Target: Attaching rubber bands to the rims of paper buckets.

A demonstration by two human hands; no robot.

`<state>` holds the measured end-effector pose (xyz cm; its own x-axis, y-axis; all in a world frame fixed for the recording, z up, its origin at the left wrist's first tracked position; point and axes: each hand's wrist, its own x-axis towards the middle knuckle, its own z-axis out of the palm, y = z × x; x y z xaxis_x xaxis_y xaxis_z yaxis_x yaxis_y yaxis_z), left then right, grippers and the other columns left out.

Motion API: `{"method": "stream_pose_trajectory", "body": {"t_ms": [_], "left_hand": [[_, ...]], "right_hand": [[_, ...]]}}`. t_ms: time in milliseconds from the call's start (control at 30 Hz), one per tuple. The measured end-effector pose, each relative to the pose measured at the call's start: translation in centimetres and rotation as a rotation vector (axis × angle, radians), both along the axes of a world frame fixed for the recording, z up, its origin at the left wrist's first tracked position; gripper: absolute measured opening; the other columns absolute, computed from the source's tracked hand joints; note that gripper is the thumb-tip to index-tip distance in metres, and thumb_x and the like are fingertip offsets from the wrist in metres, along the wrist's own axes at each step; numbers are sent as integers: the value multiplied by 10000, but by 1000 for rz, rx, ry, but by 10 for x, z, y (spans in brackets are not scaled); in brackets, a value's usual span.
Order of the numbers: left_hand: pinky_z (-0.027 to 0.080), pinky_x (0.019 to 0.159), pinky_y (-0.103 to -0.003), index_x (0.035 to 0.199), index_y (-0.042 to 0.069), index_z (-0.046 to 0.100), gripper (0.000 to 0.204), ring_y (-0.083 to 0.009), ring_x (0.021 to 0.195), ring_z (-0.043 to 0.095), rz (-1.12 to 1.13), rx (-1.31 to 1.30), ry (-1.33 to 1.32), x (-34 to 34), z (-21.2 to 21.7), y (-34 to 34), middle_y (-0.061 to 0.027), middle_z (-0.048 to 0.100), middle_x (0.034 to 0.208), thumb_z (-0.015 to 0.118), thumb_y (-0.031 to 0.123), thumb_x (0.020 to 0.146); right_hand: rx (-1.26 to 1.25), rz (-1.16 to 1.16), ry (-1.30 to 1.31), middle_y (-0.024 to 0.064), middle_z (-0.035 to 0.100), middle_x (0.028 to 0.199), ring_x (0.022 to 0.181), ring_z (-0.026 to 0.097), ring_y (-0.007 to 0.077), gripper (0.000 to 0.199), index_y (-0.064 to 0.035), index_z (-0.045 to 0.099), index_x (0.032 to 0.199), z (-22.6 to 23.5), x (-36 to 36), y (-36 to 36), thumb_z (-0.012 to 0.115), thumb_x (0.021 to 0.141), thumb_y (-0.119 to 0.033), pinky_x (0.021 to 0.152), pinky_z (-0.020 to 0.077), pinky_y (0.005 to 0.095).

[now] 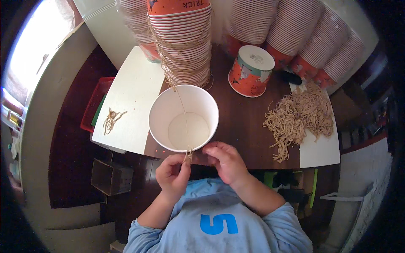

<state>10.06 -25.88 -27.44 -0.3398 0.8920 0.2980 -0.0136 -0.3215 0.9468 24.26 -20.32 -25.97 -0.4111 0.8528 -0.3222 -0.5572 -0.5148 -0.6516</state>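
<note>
A white paper bucket [183,118] stands upright and open at the near edge of the dark wooden table [244,126]. A thin tan string [182,103] runs across its mouth from the far rim to the near rim. My left hand [172,175] pinches the string's end just below the near rim. Opposite it, my right hand [225,162] has its fingertips on the bucket's near rim and the same string end. A tall stack of orange-and-white buckets [181,42], strings hanging down it, rises right behind the open bucket.
An upturned orange bucket [251,71] sits at mid-table. A heap of tan strings [299,118] lies on a white sheet at the right. A small string bundle [112,119] rests on a white board at the left. More bucket stacks [308,33] lean at the back right.
</note>
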Motion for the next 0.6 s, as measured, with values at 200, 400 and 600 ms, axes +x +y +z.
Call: {"method": "stream_pose_trajectory", "body": {"t_ms": [200,400,600], "left_hand": [[492,708,-217,915,-35,572,111,-103,798,603,-74,41,-19,2,-1,1,-103,648,892,594,-75,814],[501,703,-220,904,-40,586,105,-105,779,610,-81,-62,43,-3,4,-1,-90,651,865,607,-71,806],[512,728,-229,918,-53,595,117,-116,793,622,-126,-75,2,-6,-2,-1,-92,652,866,613,-66,803]], "right_hand": [[203,155,-156,80,656,949,900,611,142,224,-12,640,1017,6,-2,0,545,892,-171,826,480,279],[65,153,-4,32,653,903,826,584,104,206,-39,660,973,-7,-14,-1,582,878,-204,789,450,254],[30,231,26,69,665,942,855,617,146,222,-36,649,1029,-12,-9,3,580,878,-183,783,482,281]]}}
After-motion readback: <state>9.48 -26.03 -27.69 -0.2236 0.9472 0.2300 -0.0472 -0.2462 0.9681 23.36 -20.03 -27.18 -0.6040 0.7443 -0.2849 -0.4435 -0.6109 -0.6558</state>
